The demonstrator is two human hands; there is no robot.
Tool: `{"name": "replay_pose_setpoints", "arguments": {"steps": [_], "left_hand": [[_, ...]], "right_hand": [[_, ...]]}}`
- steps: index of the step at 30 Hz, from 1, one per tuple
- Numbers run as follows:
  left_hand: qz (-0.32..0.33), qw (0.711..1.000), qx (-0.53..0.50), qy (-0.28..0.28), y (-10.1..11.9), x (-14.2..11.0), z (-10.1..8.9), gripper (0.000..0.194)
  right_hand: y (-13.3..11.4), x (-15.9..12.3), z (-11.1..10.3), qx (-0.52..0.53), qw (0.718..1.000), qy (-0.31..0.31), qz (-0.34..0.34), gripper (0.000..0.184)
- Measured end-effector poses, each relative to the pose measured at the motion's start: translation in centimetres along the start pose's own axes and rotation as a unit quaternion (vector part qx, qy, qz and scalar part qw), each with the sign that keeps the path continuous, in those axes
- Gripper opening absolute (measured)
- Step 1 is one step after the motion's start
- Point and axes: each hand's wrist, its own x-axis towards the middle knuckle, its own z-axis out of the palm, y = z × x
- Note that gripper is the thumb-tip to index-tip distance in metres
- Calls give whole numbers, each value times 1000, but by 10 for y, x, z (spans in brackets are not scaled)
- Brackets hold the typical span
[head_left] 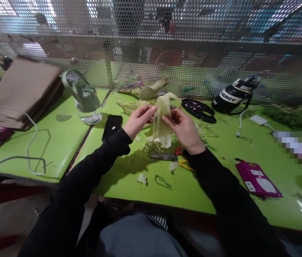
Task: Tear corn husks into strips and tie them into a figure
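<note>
A pale, yellow-green corn husk [161, 123] hangs upright above the green table, spread between both hands. My left hand [140, 119] pinches its left edge with thumb and fingers. On the other side my right hand [184, 130] has its thumb over the front of the husk and its fingers behind. Below the hands lie scissors [164, 156] with red and yellow handles, partly hidden by my right wrist. Husk scraps [142, 179] and a loop of green wire or string [163, 181] are scattered nearby. More dried husks [151, 89] rest behind the hands.
A black phone [112, 126] and a clear bottle with a green lid [85, 100] stand left. Brown paper bags [19, 92] lie beyond. To the right are a black bottle [233, 95], a black palette-like piece [198, 110] and a purple power strip [258, 178]. Perforated metal screens the back.
</note>
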Motion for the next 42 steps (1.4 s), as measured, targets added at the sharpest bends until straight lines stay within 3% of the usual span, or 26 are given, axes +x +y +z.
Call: {"name": "replay_pose_setpoints", "arguments": {"steps": [5, 12, 14, 16, 18, 21, 25, 29, 34, 39, 42], "left_hand": [[0, 1000, -16, -12, 6, 3, -5, 11], [41, 996, 25, 68, 20, 6, -19, 7], [11, 999, 45, 15, 20, 4, -20, 17], [-44, 991, 93, -83, 15, 3, -18, 24], [-85, 976, 146, -139, 9, 3, -14, 16], [-104, 975, 160, -114, 2, 4, -11, 7], [-94, 982, 138, -85, 5, 5, -11, 2], [-69, 978, 185, -70, 6, 4, -10, 1], [2, 950, 304, -76, -1, 3, -9, 9], [56, 908, 414, -48, -5, 1, -10, 12], [68, 898, 434, -34, -8, 0, -9, 12]], "right_hand": [[-5, -3, 4, 13, 999, -47, 10, 34], [-3, -3, 3, 17, 999, -25, 13, 35], [0, -3, 4, 27, 999, -21, 19, 36], [2, -2, 5, 32, 999, -13, 25, 35], [3, -3, 5, 31, 999, 10, 27, 34], [1, -4, 4, 26, 999, 28, 29, 29], [-4, -6, 1, 11, 996, -47, 70, 30], [-5, -6, 2, -15, 997, -55, 58, 27], [-8, -6, 0, -91, 994, -53, 33, 24], [-13, -8, -3, -243, 968, -68, -4, 13], [-12, -8, -1, -240, 968, -71, -12, 12]]}}
